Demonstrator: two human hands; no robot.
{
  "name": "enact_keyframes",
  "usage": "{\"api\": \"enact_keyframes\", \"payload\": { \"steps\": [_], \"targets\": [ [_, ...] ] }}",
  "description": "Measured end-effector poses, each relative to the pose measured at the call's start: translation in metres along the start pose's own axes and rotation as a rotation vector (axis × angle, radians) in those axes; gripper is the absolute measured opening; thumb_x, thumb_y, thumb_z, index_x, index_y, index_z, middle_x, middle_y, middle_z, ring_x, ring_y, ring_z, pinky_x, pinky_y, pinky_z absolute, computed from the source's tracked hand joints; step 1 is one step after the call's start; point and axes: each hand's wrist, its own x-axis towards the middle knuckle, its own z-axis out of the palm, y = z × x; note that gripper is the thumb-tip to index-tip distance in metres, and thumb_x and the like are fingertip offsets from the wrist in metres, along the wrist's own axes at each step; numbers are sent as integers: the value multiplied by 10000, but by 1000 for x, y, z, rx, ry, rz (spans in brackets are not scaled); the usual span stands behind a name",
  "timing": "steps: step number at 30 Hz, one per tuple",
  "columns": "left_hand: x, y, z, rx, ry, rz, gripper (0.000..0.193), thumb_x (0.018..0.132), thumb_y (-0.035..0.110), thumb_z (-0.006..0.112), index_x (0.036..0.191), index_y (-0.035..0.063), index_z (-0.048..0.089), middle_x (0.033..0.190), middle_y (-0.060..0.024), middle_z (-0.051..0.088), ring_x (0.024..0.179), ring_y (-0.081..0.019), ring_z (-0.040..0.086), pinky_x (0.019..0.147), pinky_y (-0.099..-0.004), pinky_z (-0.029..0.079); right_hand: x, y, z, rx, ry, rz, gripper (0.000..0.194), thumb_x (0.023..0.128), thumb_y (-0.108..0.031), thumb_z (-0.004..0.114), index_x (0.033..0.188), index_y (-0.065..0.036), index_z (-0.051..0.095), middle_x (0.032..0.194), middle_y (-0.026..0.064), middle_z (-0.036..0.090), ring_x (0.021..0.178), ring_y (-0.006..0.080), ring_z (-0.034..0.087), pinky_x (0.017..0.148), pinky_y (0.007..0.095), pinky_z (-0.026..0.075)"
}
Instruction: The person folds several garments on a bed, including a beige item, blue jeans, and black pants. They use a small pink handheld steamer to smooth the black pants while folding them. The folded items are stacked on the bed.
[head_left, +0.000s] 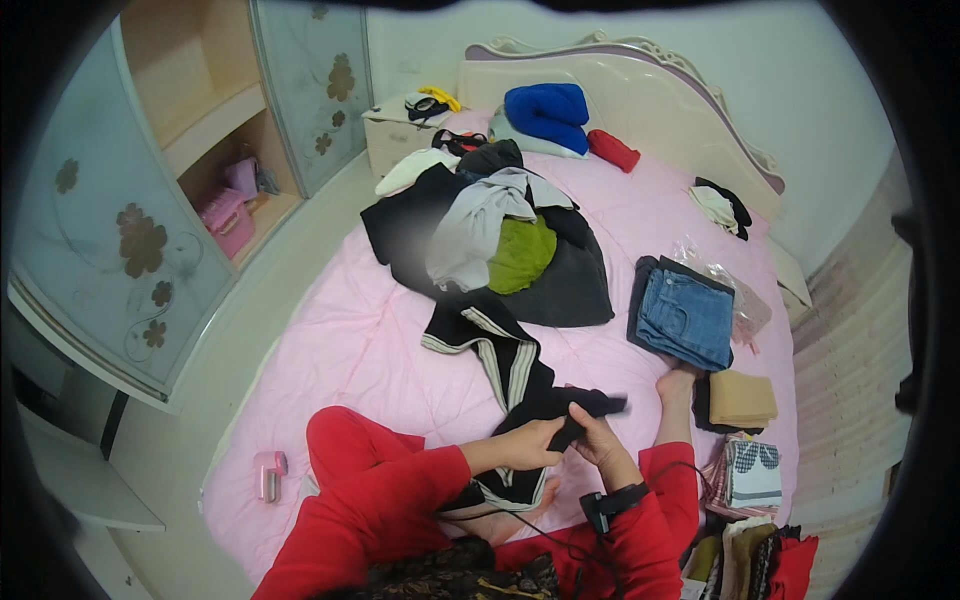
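Both hands meet above my lap, over the pink bedspread (360, 330). My left hand (532, 444) and my right hand (600, 444) grip a black garment with white-striped edges (517, 367), bunched between them. One dark end of the cloth sticks out past my right hand's fingers. The rest trails over the bed and across my crossed legs. Beyond it lies a loose heap with a grey garment (480, 225), a green garment (523, 253) and a dark grey garment (574, 292).
Folded jeans (686, 307), a folded tan cloth (742, 397), a patterned folded stack (754, 472) and upright rolled clothes (750, 559) line the right side. A pink handheld device (268, 476) lies at left. A thin black cable runs from my right wrist across my lap.
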Motion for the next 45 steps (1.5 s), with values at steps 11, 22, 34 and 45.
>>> {"api": "enact_keyframes", "payload": {
  "steps": [11,22,34,45],
  "targets": [
    [-27,-72,-89,526,198,-127,650,660,217,790,1214,18,513,1104,-184,561,1070,-374,510,942,-432,410,-38,-26,-75,168,379,-41,169,687,-166,598,837,-87,604,739,42,613,676,204,601,638,356,515],
    [-16,-134,-134,744,336,-713,860,701,107,758,1429,317,350,1451,-182,292,1206,-455,430,961,-496,457,-229,-118,-208,263,789,-724,483,884,-495,544,1094,-69,627,1007,73,675,865,221,652,839,351,524],
    [-104,-123,-208,1182,371,-259,479,696,-66,596,1107,171,663,1110,-86,538,934,-323,515,814,-404,486,-234,-93,-242,96,882,-737,474,956,-403,493,1258,-40,536,1164,60,584,1043,187,567,947,301,443],
    [-174,-202,-211,54,544,-879,834,825,270,707,1487,79,239,1425,-216,398,1201,-298,494,895,-378,476,-169,-92,-289,-1577,1384,-570,695,663,-161,762,1249,78,475,1147,273,587,1071,433,557,959,452,423]
  ]
}}
